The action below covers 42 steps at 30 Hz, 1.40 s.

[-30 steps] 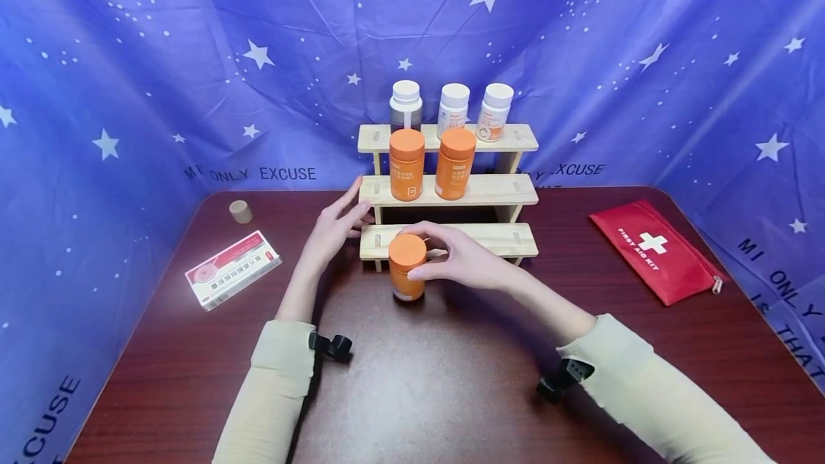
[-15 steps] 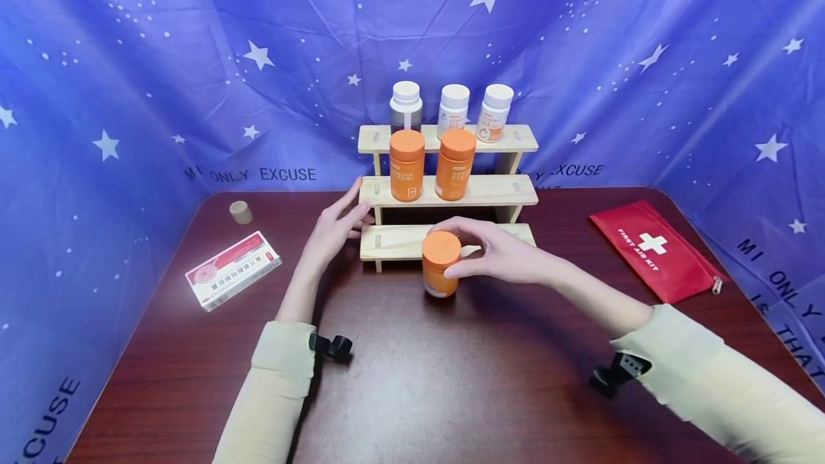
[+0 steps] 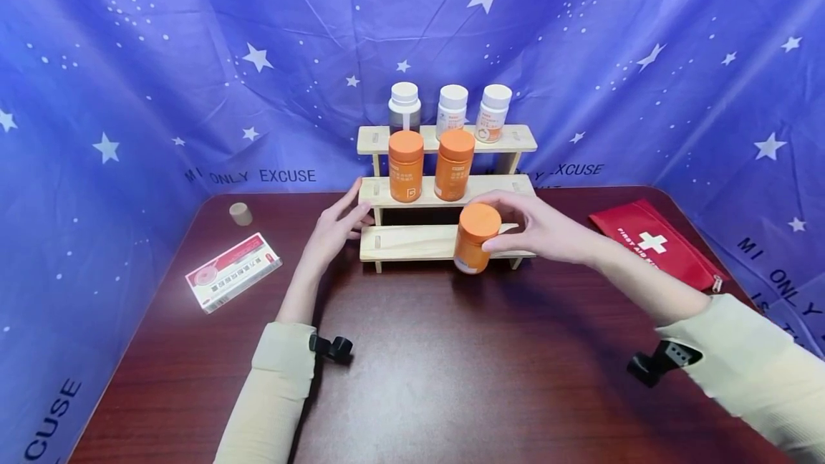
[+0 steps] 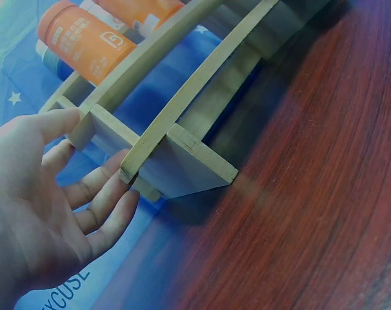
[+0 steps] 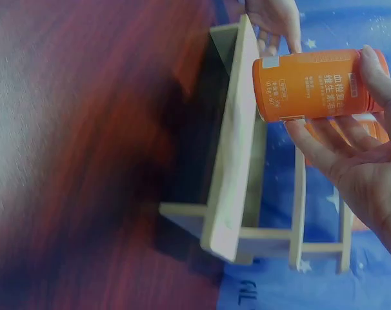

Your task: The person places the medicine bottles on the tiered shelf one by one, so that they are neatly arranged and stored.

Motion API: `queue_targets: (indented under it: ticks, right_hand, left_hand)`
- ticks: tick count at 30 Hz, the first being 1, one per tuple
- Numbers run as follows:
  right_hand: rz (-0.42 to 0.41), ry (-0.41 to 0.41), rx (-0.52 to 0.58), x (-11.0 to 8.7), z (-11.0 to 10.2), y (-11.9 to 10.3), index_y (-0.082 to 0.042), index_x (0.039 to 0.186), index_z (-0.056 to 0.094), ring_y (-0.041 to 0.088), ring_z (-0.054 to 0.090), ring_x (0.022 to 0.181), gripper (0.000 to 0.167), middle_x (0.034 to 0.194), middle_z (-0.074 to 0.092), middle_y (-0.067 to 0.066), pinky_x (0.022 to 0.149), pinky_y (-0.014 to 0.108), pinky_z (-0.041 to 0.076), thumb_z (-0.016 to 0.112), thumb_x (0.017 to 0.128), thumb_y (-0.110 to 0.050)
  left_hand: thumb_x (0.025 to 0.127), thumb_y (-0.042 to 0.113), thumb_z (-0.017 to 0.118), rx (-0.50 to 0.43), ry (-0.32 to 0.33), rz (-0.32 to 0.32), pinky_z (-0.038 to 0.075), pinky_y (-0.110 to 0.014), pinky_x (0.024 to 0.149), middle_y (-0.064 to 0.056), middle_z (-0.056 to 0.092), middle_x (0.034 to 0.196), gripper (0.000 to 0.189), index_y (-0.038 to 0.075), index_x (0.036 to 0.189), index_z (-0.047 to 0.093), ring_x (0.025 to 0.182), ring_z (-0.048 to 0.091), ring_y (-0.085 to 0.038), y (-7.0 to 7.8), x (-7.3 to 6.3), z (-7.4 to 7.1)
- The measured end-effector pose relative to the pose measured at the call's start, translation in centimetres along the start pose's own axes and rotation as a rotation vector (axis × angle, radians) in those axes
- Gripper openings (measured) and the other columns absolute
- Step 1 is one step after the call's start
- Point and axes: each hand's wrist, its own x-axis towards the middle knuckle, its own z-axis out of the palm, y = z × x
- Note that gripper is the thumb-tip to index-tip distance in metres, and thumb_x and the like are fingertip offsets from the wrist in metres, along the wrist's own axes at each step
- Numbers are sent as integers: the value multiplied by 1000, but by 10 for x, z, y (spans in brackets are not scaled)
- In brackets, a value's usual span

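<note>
An orange supplement bottle with an orange lid is gripped by my right hand. It is upright, slightly tilted, in front of the right half of the bottom tier of a three-tier wooden display stand. In the right wrist view the thumb lies at the lid of the orange bottle and the fingers support its other side. My left hand touches the stand's left end. In the left wrist view the fingertips of the left hand rest against the tier ends, loosely bent.
Two orange bottles stand on the middle tier. Three white-capped bottles stand on the top tier. A medicine box and a small beige cylinder lie at left. A red first aid pouch lies at right on the table.
My right hand has carried the orange bottle rightward along the stand's front, then upward, to the right part of the bottom tier. The left hand stays at the stand's left end.
</note>
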Motion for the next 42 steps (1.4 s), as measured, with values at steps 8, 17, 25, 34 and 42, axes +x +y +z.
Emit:
queue_targets:
  ticks: [8,17,25,34,42]
  right_hand:
    - [29,77,-109,-4,-32,-3,-17,144,56,6,67,111,58,124,70,1,94,22,57,79,91,-11]
    - [105,163,-149,8,-58,-4,-18,143,57,7,66,109,54,121,70,-5,89,19,54,77,93,-15]
    - [141,191,-82,23,-70,5,-19,145,54,9,67,111,53,125,68,-1,89,22,58,74,96,-19]
    - [174,201,9,35,-78,12,-18,148,50,9,67,113,56,135,64,3,92,38,63,73,98,-24]
    - [164,210,33,47,-81,14,-16,146,50,9,68,112,54,133,64,3,92,40,63,73,97,-23]
  left_hand:
    - [105,43,56,9,-11,8,60,-49,94,-28,73,113,63,38,161,30,96,70,-21,-1,0,0]
    - [105,42,56,14,-12,4,61,-49,94,-29,73,114,63,38,162,29,95,71,-20,0,-1,-1]
    - [104,45,57,13,-5,-1,61,-48,93,-27,74,112,63,41,161,30,97,70,-22,-3,-2,0]
    - [104,44,58,12,-3,-3,61,-47,93,-26,74,111,63,38,161,31,97,70,-22,-3,-2,2]
    - [103,46,58,9,-10,-4,59,-53,96,-28,74,114,61,46,158,31,105,70,-32,-2,1,-1]
